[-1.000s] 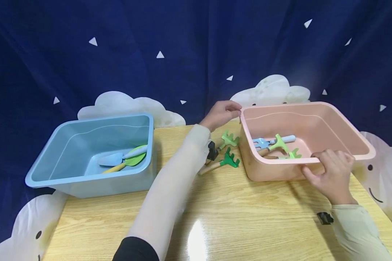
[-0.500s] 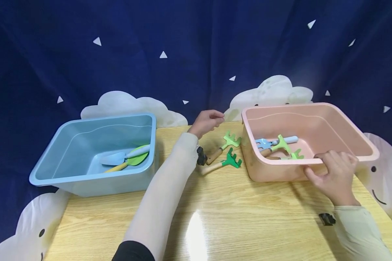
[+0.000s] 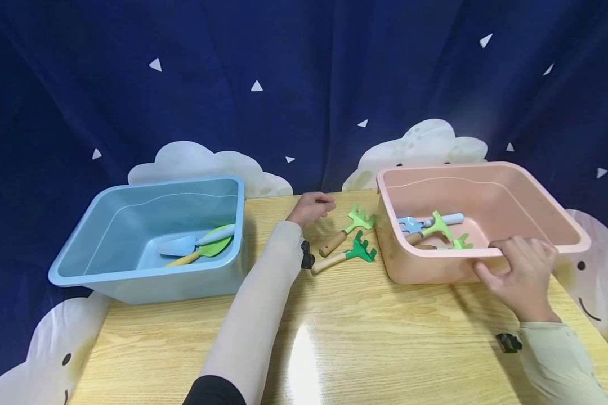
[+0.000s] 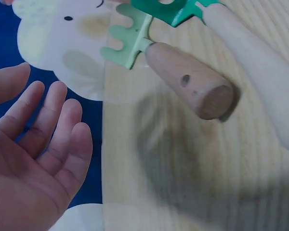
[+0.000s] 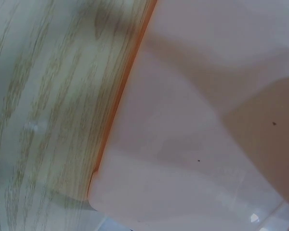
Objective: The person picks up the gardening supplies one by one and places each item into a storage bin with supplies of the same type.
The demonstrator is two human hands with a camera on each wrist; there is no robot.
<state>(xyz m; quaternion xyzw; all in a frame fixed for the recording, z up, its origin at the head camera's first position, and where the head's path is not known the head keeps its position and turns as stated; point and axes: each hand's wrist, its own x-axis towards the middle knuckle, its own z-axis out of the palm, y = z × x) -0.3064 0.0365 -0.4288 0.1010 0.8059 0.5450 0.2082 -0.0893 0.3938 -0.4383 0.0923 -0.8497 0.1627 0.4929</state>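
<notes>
My left hand (image 3: 311,208) hovers above the back of the table, fingers loosely bent and holding nothing. In the left wrist view its palm and spread fingers (image 4: 54,118) show. Nearest to it lies a light green hand rake (image 3: 357,219) with a brown wooden handle. In front of that is a dark green hand rake (image 3: 361,248) with a pale handle. My right hand (image 3: 524,275) grips the front rim of the pink bin (image 3: 425,268), thumb outside. The right wrist view shows mostly the bin's wall (image 5: 183,120); no fingers show there.
Inside the pink bin lie a blue fork (image 3: 410,225) and light green rakes (image 3: 439,226). At left stands a blue bin (image 3: 167,286) with a blue trowel (image 3: 177,246) and a green shovel with a yellow handle (image 3: 184,259). A dark blue curtain (image 3: 304,84) hangs behind the table.
My left hand has moved left and down, away from the pink bin's corner, uncovering the rakes' handles. The right hand stays on the rim.
</notes>
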